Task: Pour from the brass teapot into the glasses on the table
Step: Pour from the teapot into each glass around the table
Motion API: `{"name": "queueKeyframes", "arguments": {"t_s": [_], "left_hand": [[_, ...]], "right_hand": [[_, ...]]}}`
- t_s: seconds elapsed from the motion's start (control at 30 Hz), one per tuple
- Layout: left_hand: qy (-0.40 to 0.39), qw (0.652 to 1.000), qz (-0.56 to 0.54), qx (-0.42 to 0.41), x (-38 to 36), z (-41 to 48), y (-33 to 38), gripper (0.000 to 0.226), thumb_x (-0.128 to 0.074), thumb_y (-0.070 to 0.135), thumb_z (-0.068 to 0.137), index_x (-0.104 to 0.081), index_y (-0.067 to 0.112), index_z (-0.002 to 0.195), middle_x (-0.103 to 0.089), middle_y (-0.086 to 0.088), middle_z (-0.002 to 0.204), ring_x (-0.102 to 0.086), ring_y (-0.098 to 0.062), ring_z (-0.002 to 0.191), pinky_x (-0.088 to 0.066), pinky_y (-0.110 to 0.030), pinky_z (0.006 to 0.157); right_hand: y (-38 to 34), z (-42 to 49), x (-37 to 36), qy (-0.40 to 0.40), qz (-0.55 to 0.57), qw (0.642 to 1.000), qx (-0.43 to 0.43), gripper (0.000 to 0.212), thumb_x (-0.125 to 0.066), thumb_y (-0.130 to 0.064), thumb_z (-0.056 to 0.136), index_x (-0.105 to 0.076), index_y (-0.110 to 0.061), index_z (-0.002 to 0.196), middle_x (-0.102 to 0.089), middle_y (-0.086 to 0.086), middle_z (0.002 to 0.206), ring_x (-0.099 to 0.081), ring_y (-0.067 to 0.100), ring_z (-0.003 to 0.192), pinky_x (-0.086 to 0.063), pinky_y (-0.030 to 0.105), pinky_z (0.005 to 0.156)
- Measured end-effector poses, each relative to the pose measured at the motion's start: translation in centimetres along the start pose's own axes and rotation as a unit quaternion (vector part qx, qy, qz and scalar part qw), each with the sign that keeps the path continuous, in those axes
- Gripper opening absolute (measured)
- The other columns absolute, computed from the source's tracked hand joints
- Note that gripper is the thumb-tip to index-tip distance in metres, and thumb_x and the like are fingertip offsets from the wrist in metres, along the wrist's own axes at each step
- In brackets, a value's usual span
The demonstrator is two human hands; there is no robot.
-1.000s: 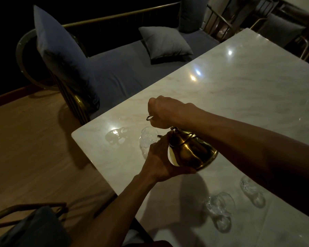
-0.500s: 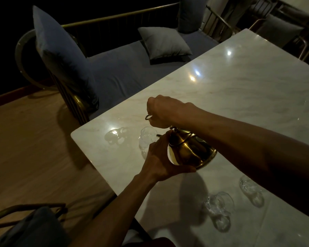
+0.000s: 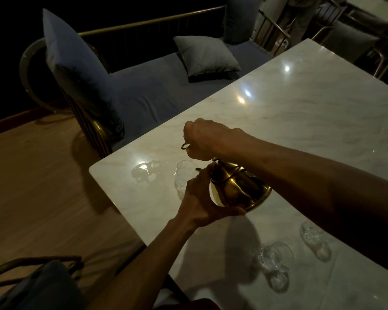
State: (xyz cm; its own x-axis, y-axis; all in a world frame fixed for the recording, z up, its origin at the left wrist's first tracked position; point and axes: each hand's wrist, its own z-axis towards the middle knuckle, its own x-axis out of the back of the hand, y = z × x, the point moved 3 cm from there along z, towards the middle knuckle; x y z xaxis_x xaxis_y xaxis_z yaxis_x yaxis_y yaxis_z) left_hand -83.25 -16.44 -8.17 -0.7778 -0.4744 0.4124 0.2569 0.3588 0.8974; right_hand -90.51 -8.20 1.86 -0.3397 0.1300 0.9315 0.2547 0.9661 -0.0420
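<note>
The brass teapot point(image 3: 235, 189) is tipped to the left above the marble table point(image 3: 300, 121). My right hand point(image 3: 205, 139) grips its handle from above. My left hand point(image 3: 202, 198) cups the pot's body from below and the side. The spout points at a clear glass point(image 3: 184, 175) just left of the pot, partly hidden by my left hand. Another glass point(image 3: 145, 173) stands further left near the table corner. Two more glasses point(image 3: 272, 259) point(image 3: 311, 234) stand near me, on the right.
A blue sofa point(image 3: 157, 90) with a grey cushion point(image 3: 205, 55) runs along the table's far left side. The wooden floor point(image 3: 36, 189) lies left of the table edge. A chair's brass arm point(image 3: 31, 265) shows at bottom left.
The teapot and both hands stay in almost the same place, tipped toward the glass; only a very slight shift is seen.
</note>
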Motion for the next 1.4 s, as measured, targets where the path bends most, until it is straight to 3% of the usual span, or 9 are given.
{"name": "queueKeyframes", "arguments": {"t_s": [0.27, 0.43, 0.63, 0.77, 0.8, 0.87, 0.93, 1.2, 1.4], "left_hand": [[0.011, 1.0, -0.003, -0.003, -0.5, 0.4, -0.2, 0.123, -0.073, 0.073, 0.053, -0.02, 0.028, 0.155, -0.036, 0.004, 0.159, -0.037, -0.017, 0.146, -0.032, -0.037, 0.12], [0.02, 1.0, -0.002, -0.021, -0.4, 0.4, -0.1, 0.122, -0.075, 0.07, 0.054, -0.022, 0.026, 0.154, -0.037, 0.002, 0.158, -0.038, -0.018, 0.145, -0.034, -0.039, 0.12], [0.02, 0.999, 0.002, -0.04, -0.9, 0.6, -0.7, 0.118, -0.087, 0.062, 0.058, -0.023, 0.029, 0.152, -0.04, 0.011, 0.153, -0.036, -0.004, 0.137, -0.018, -0.011, 0.107], [-0.007, 0.997, -0.007, -0.077, -1.0, 0.5, -1.3, 0.097, -0.09, 0.049, 0.062, -0.022, 0.053, 0.131, -0.045, 0.016, 0.143, -0.036, 0.012, 0.125, -0.013, 0.009, 0.096], [-0.009, 0.996, -0.012, -0.087, -0.8, 0.5, -1.5, 0.096, -0.09, 0.054, 0.06, -0.025, 0.058, 0.13, -0.046, 0.018, 0.144, -0.039, 0.015, 0.125, -0.019, 0.005, 0.102], [-0.015, 0.994, -0.02, -0.105, -0.7, 0.4, -2.0, 0.1, -0.088, 0.063, 0.056, -0.031, 0.054, 0.138, -0.052, 0.019, 0.141, -0.048, 0.006, 0.129, -0.041, -0.021, 0.112], [-0.022, 0.992, -0.003, -0.124, -0.7, 0.4, -2.2, 0.106, -0.086, 0.069, 0.054, -0.033, 0.044, 0.142, -0.054, 0.014, 0.141, -0.052, -0.006, 0.13, -0.048, -0.041, 0.11], [-0.036, 0.969, 0.125, -0.212, -1.5, 0.9, -1.7, 0.123, -0.081, 0.075, 0.057, -0.024, 0.027, 0.154, -0.039, 0.005, 0.156, -0.039, -0.018, 0.143, -0.04, -0.052, 0.113], [-0.074, 0.939, 0.146, -0.304, -3.0, 1.5, 0.6, 0.131, -0.083, 0.073, 0.058, -0.021, 0.015, 0.157, -0.032, -0.001, 0.162, -0.032, -0.024, 0.149, -0.036, -0.056, 0.114]], "right_hand": [[-0.6, -0.6, 0.9, 0.004, -0.02, 1.0, 0.011, 0.034, -0.061, -0.021, 0.091, -0.057, -0.004, 0.121, -0.051, 0.005, 0.092, -0.051, 0.016, 0.076, -0.039, 0.025, 0.065], [-0.9, -0.6, 1.1, 0.009, -0.016, 1.0, 0.005, 0.037, -0.062, -0.021, 0.09, -0.056, -0.005, 0.123, -0.055, 0.007, 0.096, -0.052, 0.017, 0.077, -0.041, 0.025, 0.066], [-0.2, -1.0, 0.8, 0.025, 0.004, 1.0, -0.006, 0.035, -0.063, -0.021, 0.089, -0.058, -0.006, 0.121, -0.062, 0.008, 0.102, -0.055, 0.019, 0.078, -0.044, 0.025, 0.066], [1.2, -2.3, 0.3, 0.048, 0.043, 0.998, -0.028, 0.041, -0.064, -0.025, 0.089, -0.058, -0.007, 0.126, -0.064, 0.012, 0.115, -0.064, 0.026, 0.092, -0.053, 0.03, 0.076], [1.5, -2.9, 0.2, 0.056, 0.058, 0.996, -0.036, 0.042, -0.064, -0.025, 0.089, -0.059, -0.007, 0.127, -0.064, 0.013, 0.117, -0.065, 0.028, 0.095, -0.053, 0.03, 0.078], [2.2, -4.1, 0.1, 0.081, 0.091, 0.991, -0.048, 0.042, -0.063, -0.025, 0.09, -0.058, -0.008, 0.129, -0.064, 0.015, 0.12, -0.065, 0.03, 0.1, -0.05, 0.03, 0.077], [2.9, -5.4, -0.1, 0.099, 0.125, 0.985, -0.06, 0.042, -0.062, -0.027, 0.092, -0.059, -0.01, 0.129, -0.064, 0.015, 0.122, -0.065, 0.03, 0.1, -0.049, 0.031, 0.076], [6.1, -10.8, -0.8, 0.186, 0.225, 0.947, -0.131, 0.044, -0.058, -0.037, 0.092, -0.059, -0.013, 0.13, -0.063, 0.01, 0.125, -0.063, 0.023, 0.101, -0.042, 0.025, 0.073], [8.5, -15.9, -0.9, 0.271, 0.283, 0.904, -0.173, 0.037, -0.064, -0.037, 0.089, -0.068, -0.008, 0.111, -0.069, 0.009, 0.109, -0.058, 0.012, 0.086, -0.044, 0.023, 0.07]]}}
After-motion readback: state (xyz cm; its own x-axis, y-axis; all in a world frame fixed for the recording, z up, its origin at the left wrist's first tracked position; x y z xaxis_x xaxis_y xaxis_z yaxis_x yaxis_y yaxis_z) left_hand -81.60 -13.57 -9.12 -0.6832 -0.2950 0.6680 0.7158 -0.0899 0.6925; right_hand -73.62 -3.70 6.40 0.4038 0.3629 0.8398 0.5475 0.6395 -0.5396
